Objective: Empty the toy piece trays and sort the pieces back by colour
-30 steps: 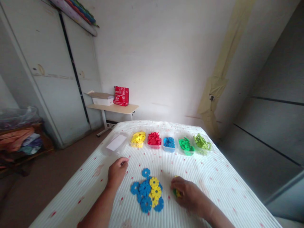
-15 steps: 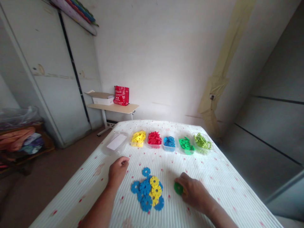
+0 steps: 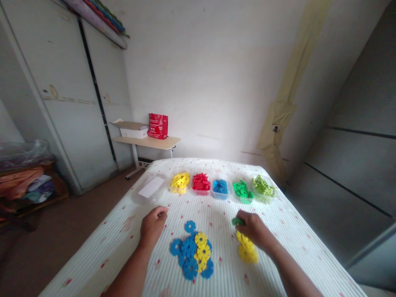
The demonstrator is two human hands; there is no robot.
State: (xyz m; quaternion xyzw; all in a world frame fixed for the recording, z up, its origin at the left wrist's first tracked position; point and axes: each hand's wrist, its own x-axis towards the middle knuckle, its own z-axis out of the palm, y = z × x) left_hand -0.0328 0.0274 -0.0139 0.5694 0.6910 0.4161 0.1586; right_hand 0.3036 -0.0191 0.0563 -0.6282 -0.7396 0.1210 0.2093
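Observation:
My right hand [image 3: 252, 227] pinches a dark green notched disc [image 3: 238, 221], a snowflake-shaped interlocking piece, just above the table. Below that hand lie several overlapping yellow discs [image 3: 247, 252]. My left hand [image 3: 152, 226] rests as a loose fist on the cloth, with nothing visible in its curled fingers. Between the two hands is a pile of blue discs [image 3: 188, 246], with several yellow discs [image 3: 203, 251] on its right side.
Across the back of the table [image 3: 123, 243] stand clear tubs of yellow [image 3: 180, 182], red [image 3: 201, 183], blue [image 3: 220, 188], green [image 3: 243, 190] and lime pieces [image 3: 262, 186]. A clear container with a white card [image 3: 151, 187] sits at the left. Behind is a side table [image 3: 161, 142] with a red bag [image 3: 158, 126].
My right hand has moved forward, away from me, carrying the green disc. The yellow discs that it covered now show on the cloth. My left hand has stayed nearly still.

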